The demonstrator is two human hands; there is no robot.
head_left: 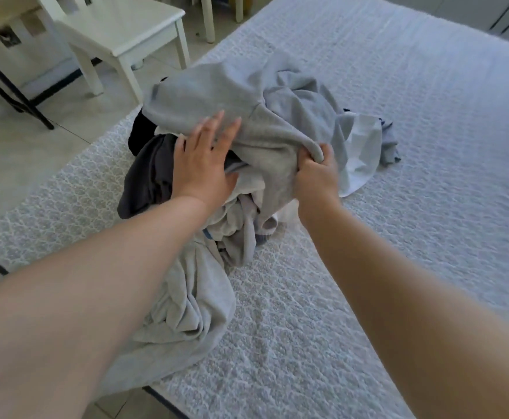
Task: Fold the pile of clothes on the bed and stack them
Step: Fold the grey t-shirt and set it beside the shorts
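Note:
A loose pile of clothes (292, 95) lies near the bed's left edge. On top is a light grey sweatshirt (204, 95). Dark grey and black garments (147, 173) show at the pile's left, a white piece (362, 155) at its right. Another pale grey garment (186, 303) trails from the pile toward the near edge of the bed. My left hand (201, 161) lies flat with straight fingers on the grey sweatshirt. My right hand (316, 173) grips a bunched fold of the same sweatshirt.
The bed (398, 237) has a pale quilted cover and stretches wide to the right and front of the pile. A white chair (120, 28) stands on the tiled floor beyond the bed's left edge, beside a dark-legged table (11, 86).

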